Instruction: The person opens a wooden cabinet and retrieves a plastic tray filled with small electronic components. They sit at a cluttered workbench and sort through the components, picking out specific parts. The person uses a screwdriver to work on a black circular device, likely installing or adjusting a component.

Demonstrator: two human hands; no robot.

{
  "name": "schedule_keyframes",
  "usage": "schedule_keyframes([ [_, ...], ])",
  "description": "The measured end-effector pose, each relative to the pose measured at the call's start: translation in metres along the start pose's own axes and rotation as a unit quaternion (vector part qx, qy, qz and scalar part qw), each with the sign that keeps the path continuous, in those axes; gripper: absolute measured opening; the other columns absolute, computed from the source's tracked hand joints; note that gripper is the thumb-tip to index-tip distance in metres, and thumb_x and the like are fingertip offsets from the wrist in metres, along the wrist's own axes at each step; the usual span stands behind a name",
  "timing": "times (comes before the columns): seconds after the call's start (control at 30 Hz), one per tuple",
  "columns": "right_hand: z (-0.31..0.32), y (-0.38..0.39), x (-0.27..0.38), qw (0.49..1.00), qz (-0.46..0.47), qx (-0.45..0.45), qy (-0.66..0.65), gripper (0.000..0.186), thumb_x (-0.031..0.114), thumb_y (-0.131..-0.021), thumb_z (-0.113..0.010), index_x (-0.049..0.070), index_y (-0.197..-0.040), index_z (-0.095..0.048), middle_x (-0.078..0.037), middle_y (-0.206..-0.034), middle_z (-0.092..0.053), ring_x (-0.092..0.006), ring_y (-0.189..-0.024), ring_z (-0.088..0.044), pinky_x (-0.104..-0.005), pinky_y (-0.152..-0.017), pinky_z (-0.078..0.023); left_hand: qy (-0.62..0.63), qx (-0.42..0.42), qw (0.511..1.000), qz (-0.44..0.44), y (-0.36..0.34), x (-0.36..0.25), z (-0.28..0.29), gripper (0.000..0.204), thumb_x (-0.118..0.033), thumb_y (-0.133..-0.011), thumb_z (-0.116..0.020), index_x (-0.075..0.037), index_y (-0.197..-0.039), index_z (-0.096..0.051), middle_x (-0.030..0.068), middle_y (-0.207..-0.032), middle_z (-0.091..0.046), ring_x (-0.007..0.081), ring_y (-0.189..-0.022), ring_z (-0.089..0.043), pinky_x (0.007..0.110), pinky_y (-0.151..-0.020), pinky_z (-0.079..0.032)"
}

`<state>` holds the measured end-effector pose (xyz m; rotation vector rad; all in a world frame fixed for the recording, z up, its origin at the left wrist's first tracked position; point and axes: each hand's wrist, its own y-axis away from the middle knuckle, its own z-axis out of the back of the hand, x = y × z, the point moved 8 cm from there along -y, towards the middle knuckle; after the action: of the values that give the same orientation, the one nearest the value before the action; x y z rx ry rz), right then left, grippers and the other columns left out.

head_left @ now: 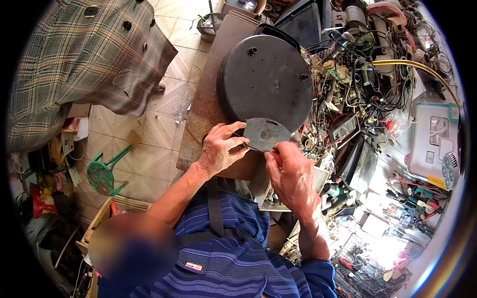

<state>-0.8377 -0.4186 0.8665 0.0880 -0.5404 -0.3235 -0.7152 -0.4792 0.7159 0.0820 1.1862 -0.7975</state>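
Note:
A dark grey, flat plate with a rounded edge and a small slot (pixel 267 132) is pinched at its left side by the thumb and fingers of my left hand (pixel 223 148). At the plate's near edge, my right hand (pixel 292 171) is closed around a tool with a red handle (pixel 276 158). Its tip is mostly hidden, so its kind cannot be told. Just beyond the plate, a large round black appliance (pixel 268 82) rests with its flat underside up, showing short feet and small holes. The plate overlaps its near edge in view.
Under the appliance is a brown wooden board (pixel 198 131). Tangled wires and electronic parts (pixel 367 79) crowd the right side. A person in a plaid coat (pixel 94 59) stands at the left, above a tiled floor with a green stool (pixel 101 176). A white case (pixel 431 141) stands far right.

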Motion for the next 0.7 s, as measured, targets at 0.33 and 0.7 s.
schedule_keyframes([
  [0.33, 0.002, -0.011, -0.003, 0.997, -0.007, 0.035, 0.074, 0.018, 0.016, -0.094, -0.077, 0.005, -0.096, -0.064, -0.018, -0.087, -0.068, -0.0392, -0.077, -0.070, -0.0480, -0.066, -0.055, 0.007, 0.001, 1.000, 0.004, 0.002, 0.005, -0.001, 0.025, -0.013, -0.072, -0.092, -0.010, -0.095, -0.081, 0.0094, -0.135, -0.070, 0.0280, -0.114, -0.070, 0.044, -0.101, -0.053],
  [0.7, -0.007, -0.005, 0.005, 0.996, -0.047, 0.076, 0.004, 0.025, 0.016, -0.094, -0.076, 0.000, -0.107, -0.061, -0.022, -0.092, -0.067, -0.0423, -0.085, -0.069, -0.0490, -0.074, -0.056, 0.013, 0.001, 1.000, 0.008, 0.005, 0.008, -0.001, 0.028, -0.014, -0.072, -0.092, -0.011, -0.098, -0.082, 0.0082, -0.137, -0.070, 0.0269, -0.120, -0.069, 0.047, -0.108, -0.050],
])
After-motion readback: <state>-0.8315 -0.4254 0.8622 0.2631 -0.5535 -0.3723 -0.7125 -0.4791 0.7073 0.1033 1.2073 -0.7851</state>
